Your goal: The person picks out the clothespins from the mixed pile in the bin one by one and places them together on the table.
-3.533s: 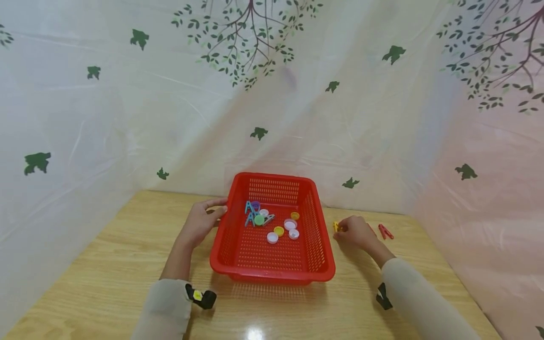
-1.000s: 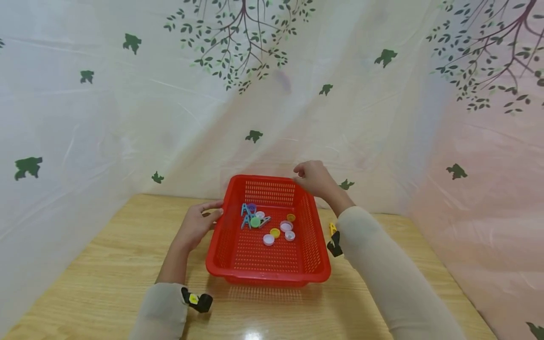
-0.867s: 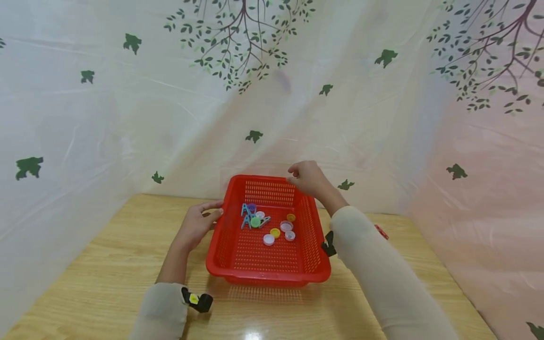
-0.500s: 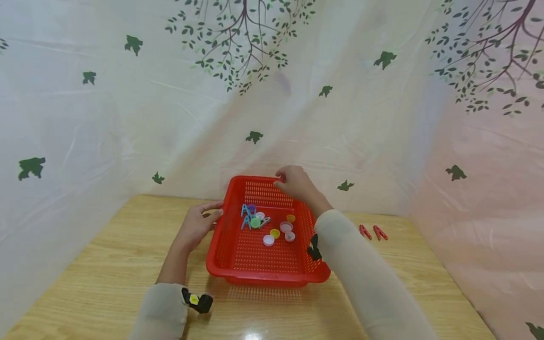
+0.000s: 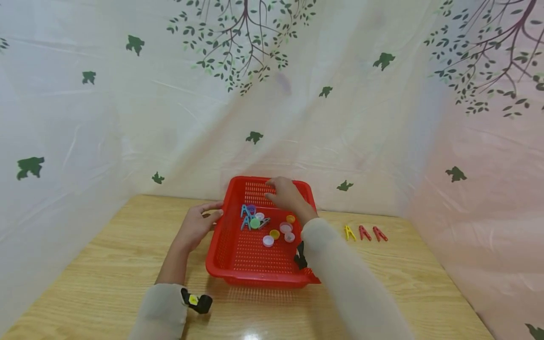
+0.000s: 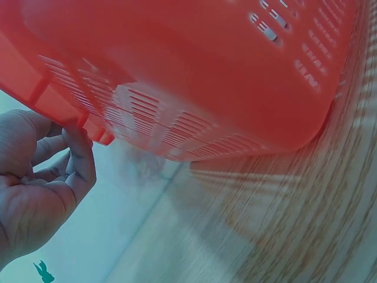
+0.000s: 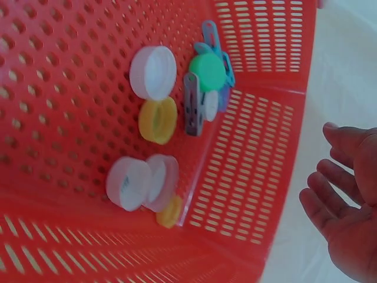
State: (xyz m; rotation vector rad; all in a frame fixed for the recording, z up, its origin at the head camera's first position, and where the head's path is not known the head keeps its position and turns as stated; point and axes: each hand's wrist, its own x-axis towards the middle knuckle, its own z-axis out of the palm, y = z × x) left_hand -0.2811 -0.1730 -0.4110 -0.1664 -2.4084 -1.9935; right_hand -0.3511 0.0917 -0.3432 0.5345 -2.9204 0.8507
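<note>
A red plastic basket stands on the table, its handle-side rim gripped by my left hand. In the left wrist view, the left fingers curl about the rim. My right hand is over the basket's back part with fingers parted and nothing between them; the right wrist view shows the palm of that hand. Inside lie blue clothespins, a grey clothespin, and several bottle caps, among them a green cap, a yellow cap and a white cap.
Right of the basket, a yellow clothespin and two red clothespins, one the outer red clothespin, lie in a row on the wooden table. A leaf-printed curtain hangs close behind.
From beside the yellow clothespin on the table, my right hand has risen to the basket's back rim, then moved left over the basket. The left hand stays on the rim.
</note>
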